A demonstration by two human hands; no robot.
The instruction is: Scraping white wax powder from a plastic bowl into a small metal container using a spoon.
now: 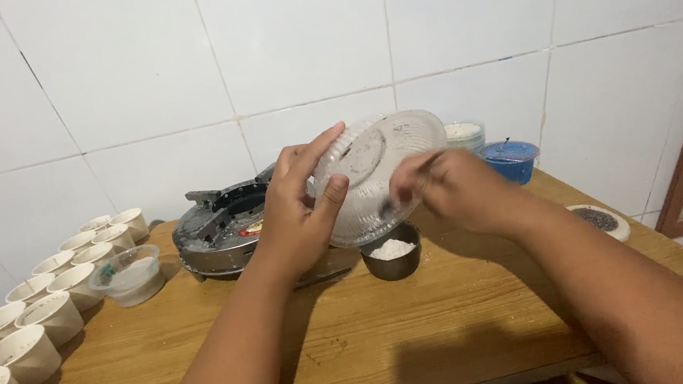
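Clear plastic bowl (373,176) is tipped on edge above a small dark cup of white powder (392,251), its base facing the camera. Left hand (297,209) grips its rim, fingers spread; right hand (450,190), blurred, pinches a thin utensil inside. Wooden surface (388,329), white tiled wall (179,66).

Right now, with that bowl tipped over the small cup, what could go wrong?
1. The clear plastic bowl is far wider than the small dark cup of white powder, so powder may spill onto the wooden table.
2. The left hand alone grips the bowl's rim; it could slip.
3. The right hand is blurred, scraping; it may knock the cup.
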